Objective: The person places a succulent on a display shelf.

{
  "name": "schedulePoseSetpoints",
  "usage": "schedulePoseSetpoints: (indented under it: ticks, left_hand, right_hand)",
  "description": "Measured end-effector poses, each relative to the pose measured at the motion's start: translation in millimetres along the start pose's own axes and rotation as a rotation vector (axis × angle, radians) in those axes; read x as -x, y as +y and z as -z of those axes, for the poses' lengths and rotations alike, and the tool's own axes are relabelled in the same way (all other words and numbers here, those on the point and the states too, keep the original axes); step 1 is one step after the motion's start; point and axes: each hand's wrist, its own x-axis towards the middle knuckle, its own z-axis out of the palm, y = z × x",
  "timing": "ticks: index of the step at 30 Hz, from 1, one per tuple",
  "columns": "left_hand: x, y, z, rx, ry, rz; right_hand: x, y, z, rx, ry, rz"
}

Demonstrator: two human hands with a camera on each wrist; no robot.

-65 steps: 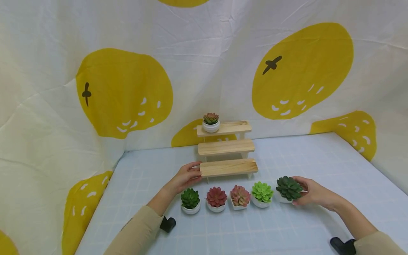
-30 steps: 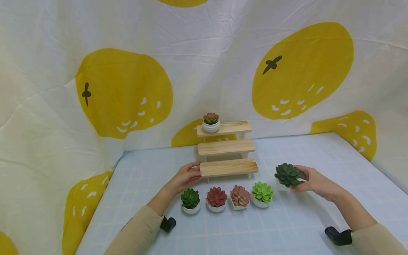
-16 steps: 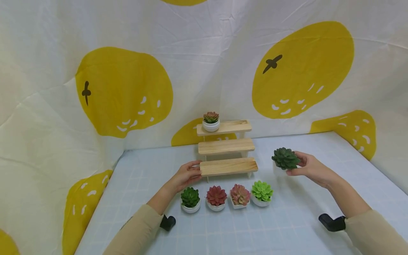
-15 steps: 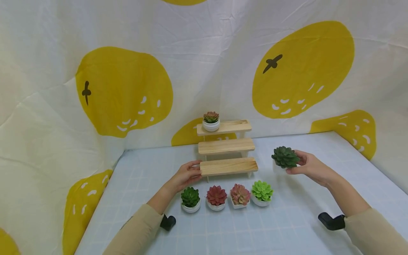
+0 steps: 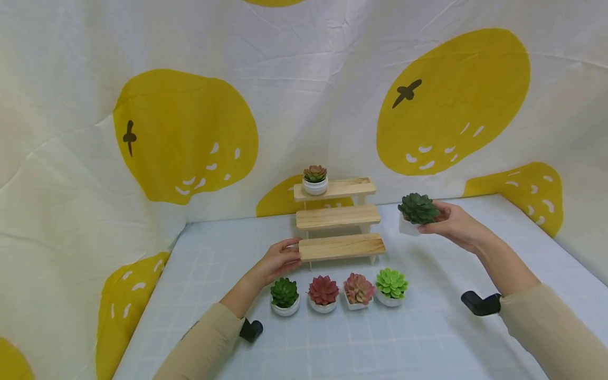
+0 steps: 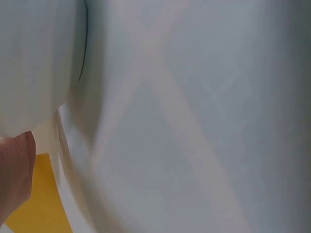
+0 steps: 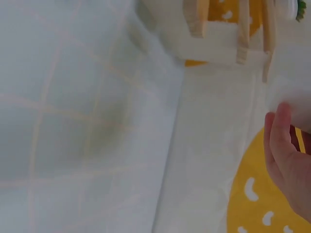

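My right hand (image 5: 453, 224) holds a dark green succulent (image 5: 418, 208) by its white pot (image 5: 408, 226), raised above the table, right of a three-step wooden display stand (image 5: 339, 247). In the right wrist view the fingers (image 7: 281, 133) bend against the pale pot at the right edge. At the left end of the stand's lowest step, my left hand (image 5: 275, 262) grips the board with its fingertips. The left wrist view catches only part of that hand (image 6: 17, 170), beside a blurred pale shape. A reddish-green succulent (image 5: 315, 179) sits on the top step, at its left end.
Before the stand, a row of potted succulents runs left to right: dark green (image 5: 284, 293), red (image 5: 323, 291), pink (image 5: 358, 289) and bright green (image 5: 391, 284). A pale checked cloth (image 5: 332, 345) covers the table. A white curtain (image 5: 313, 121) with yellow fruit hangs behind.
The right hand has lifted the dark green succulent off the table, carrying it away from me and slightly left. My left hand has stayed at the stand's lowest step.
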Motion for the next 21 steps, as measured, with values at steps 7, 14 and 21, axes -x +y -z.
schedulePoseSetpoints:
  ticks: [7, 14, 21]
  left_hand:
    - [0.0, 1.3, -0.4, 0.0, 0.009, 0.006]
    - [-1.0, 1.9, -0.6, 0.0, 0.017, 0.018]
    - [-0.7, 2.0, -0.1, -0.005, 0.025, 0.014]
  right_hand:
    - [-13, -15, 0, -0.008, 0.006, -0.021]
    - [-29, -33, -4, 0.01, 0.008, -0.03]
    - [-46, -52, -14, -0.022, 0.014, -0.048]
